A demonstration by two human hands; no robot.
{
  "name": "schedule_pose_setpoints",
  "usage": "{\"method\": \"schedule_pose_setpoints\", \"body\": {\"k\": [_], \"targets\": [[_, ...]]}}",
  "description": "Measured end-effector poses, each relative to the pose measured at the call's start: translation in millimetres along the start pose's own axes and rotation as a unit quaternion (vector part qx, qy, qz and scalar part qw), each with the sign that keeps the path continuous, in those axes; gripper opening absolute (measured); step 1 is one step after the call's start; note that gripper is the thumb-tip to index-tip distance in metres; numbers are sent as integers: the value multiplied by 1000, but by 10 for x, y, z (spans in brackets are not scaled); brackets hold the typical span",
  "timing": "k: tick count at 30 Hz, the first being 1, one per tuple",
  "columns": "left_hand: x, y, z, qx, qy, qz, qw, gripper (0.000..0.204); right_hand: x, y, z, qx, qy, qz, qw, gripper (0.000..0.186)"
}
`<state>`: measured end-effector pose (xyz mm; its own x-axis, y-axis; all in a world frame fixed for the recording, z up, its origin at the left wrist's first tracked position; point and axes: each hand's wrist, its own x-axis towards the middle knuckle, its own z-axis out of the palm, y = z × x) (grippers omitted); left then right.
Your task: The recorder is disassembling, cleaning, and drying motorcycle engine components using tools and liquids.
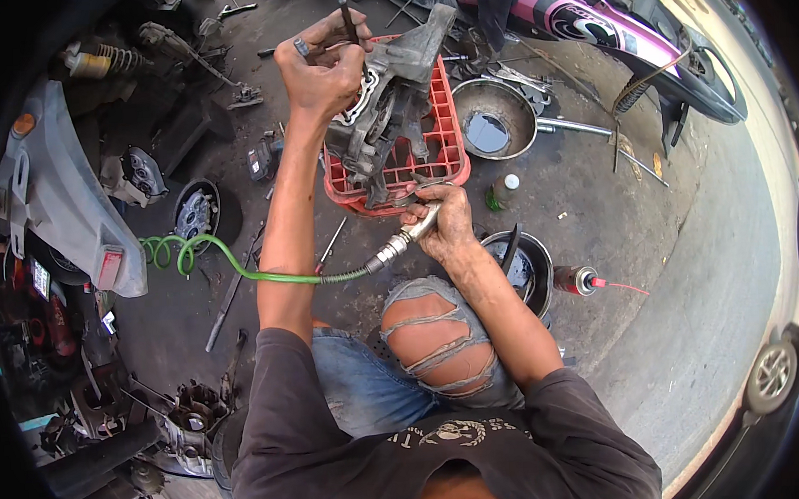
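Observation:
A grey metal engine case (380, 116) rests tilted on an upturned red plastic crate (446, 127) in front of me. My left hand (325, 74) is closed around the long studs at the case's upper left; a dark stud (347, 18) sticks up past my fingers. In my right hand (447, 219), at the crate's near edge, is a silver air blow gun (414, 231). A coiled green air hose (276, 275) runs from its rear fitting off to the left, passing my left forearm. My right fingers partly hide the gun's front end.
Right of the crate stand a metal basin (523, 110) with dark liquid, a small green-based bottle (504, 190), another basin (542, 252) and a spray can (579, 280) with a red straw. Engine parts and a grey fairing (63, 193) lie left. A pink-and-black motorcycle panel (577, 19) lies far right.

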<state>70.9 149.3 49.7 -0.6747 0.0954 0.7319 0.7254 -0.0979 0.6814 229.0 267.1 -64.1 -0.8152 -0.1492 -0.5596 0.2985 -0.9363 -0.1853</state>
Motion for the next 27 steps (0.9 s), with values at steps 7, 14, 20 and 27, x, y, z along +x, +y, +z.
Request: {"method": "schedule_pose_setpoints", "body": {"k": [7,14,20,27], "targets": [[-120,124,200,101,-67,-5,993,29,170,-32,-117,-18,-29,4,999,14],[-116,65,209,34,-49,21,998,22,90,16,-61,-49,-70,37,996,18],[-138,102,206,90,-69,-3,994,27,-27,5,-29,-89,-120,42,988,18],[-180,93,249,116,-66,29,991,25,246,-123,-57,-106,-92,-25,990,17]]}}
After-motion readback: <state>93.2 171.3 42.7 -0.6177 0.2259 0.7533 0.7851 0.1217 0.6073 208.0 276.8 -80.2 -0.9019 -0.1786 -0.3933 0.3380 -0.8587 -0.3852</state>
